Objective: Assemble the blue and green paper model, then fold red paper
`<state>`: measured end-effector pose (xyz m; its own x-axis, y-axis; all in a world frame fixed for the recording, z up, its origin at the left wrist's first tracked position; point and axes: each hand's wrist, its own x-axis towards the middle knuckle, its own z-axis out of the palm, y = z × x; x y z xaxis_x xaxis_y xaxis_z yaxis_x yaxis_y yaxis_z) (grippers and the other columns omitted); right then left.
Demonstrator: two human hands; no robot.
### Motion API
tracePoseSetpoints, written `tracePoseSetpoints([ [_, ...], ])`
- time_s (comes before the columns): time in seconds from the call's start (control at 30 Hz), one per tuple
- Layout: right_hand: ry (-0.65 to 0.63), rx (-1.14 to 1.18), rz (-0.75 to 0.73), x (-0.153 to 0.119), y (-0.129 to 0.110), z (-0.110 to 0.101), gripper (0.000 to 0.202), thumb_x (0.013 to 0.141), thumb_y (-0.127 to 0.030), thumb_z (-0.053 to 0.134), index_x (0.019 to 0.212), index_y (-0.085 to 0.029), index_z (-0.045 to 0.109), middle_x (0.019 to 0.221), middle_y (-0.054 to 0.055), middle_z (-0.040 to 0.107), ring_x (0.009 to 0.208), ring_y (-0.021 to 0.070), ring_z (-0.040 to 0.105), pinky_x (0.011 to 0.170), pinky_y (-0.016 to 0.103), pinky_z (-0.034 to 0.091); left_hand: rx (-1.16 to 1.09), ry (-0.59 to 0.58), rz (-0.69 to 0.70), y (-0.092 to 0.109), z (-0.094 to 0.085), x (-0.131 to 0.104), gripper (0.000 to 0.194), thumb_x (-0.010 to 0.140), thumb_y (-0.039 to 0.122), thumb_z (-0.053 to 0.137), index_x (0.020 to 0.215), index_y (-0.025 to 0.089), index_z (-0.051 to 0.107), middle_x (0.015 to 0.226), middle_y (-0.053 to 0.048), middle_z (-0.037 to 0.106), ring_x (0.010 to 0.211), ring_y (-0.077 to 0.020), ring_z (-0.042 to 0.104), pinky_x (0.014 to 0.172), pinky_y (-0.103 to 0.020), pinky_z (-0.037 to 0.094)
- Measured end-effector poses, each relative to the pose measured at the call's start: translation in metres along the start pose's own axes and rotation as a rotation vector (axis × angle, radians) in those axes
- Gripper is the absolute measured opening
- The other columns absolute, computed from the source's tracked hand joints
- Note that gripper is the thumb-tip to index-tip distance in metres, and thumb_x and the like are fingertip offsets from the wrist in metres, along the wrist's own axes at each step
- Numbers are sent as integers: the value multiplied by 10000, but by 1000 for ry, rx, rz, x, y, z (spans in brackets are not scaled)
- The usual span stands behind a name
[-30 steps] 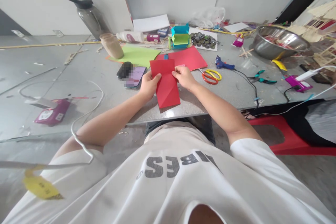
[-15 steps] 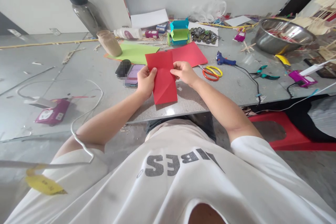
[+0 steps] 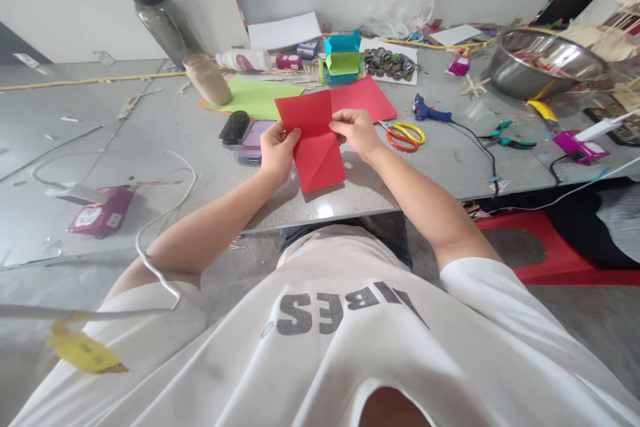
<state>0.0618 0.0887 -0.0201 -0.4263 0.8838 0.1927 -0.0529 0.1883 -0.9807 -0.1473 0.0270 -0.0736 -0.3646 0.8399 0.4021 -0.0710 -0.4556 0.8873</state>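
Note:
A creased red paper point(image 3: 320, 159) is held up over the front edge of the table, bent across its middle. My left hand point(image 3: 278, 150) pinches its left edge, thumb on the near face. At the right edge, the thumb and fingers of my right hand point(image 3: 357, 135) grip the same paper near the crease. Behind it lies another red sheet point(image 3: 370, 99), and a green sheet point(image 3: 260, 99) is to the left. Scissors with red and yellow handles point(image 3: 406, 137) lie right of my right hand. A phone point(image 3: 257, 140) sits beside my left hand.
A blue glue gun point(image 3: 433, 111), teal-handled pliers point(image 3: 510, 138) and a metal bowl point(image 3: 545, 83) are on the right. A jar point(image 3: 206, 80) and large bottle point(image 3: 167, 23) stand back left. A white cable point(image 3: 150, 260) hangs by the left arm.
The red paper's lower end has swung slightly right and up, and its bend looks more marked. My right hand has shifted a little up and to the right, still gripping it.

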Motion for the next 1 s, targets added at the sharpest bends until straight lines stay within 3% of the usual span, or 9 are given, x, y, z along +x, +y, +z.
tracePoseSetpoints([
  [0.17, 58, 118, 13, 5, 6, -3, 137, 857, -186, 836, 835, -230, 708, 731, -41, 678, 646, 113, 587, 608, 234, 485, -136, -46, -33, 8, 4, -1, 401, 745, 465, 1055, 991, 237, 834, 922, -32, 861, 809, -231, 832, 688, -284, 661],
  [0.37, 25, 222, 69, 8, 9, -10, 182, 867, -281, 881, 935, -241, 717, 815, -36, 709, 723, 135, 664, 675, 251, 523, -196, -34, -154, 25, 7, -4, 109, 702, 194, 878, 780, 234, 814, 771, 5, 800, 571, -132, 680, 513, -206, 531],
  [0.6, -14, 266, 48, 7, 7, -12, 108, 823, -249, 797, 905, -241, 727, 889, -8, 753, 757, 143, 635, 671, 250, 506, -208, -45, -177, 38, 14, -7, 179, 760, 57, 775, 712, 229, 770, 702, 13, 711, 577, -125, 668, 535, -194, 546],
  [0.7, -19, 215, 44, 6, 6, -13, 70, 846, -276, 756, 879, -242, 705, 857, -1, 722, 754, 150, 624, 671, 252, 500, -202, -42, -164, 37, 15, -7, 218, 764, 14, 729, 700, 222, 753, 705, 15, 702, 572, -112, 651, 534, -181, 533],
  [0.83, -63, 159, 8, 5, 6, -17, 204, 944, -433, 782, 937, -244, 706, 925, 22, 730, 832, 177, 685, 761, 291, 579, -146, -30, -104, 34, 14, -6, 258, 726, -8, 649, 692, 219, 767, 680, 20, 683, 533, -97, 608, 497, -168, 488],
  [1.0, -45, 48, -96, 12, 16, -22, 369, 864, -412, 928, 1159, -264, 764, 1076, 27, 803, 1045, 231, 774, 1036, 400, 678, -8, -48, 83, 28, 10, -9, 209, 732, 70, 669, 741, 223, 810, 735, 7, 732, 556, -105, 631, 526, -190, 535],
])
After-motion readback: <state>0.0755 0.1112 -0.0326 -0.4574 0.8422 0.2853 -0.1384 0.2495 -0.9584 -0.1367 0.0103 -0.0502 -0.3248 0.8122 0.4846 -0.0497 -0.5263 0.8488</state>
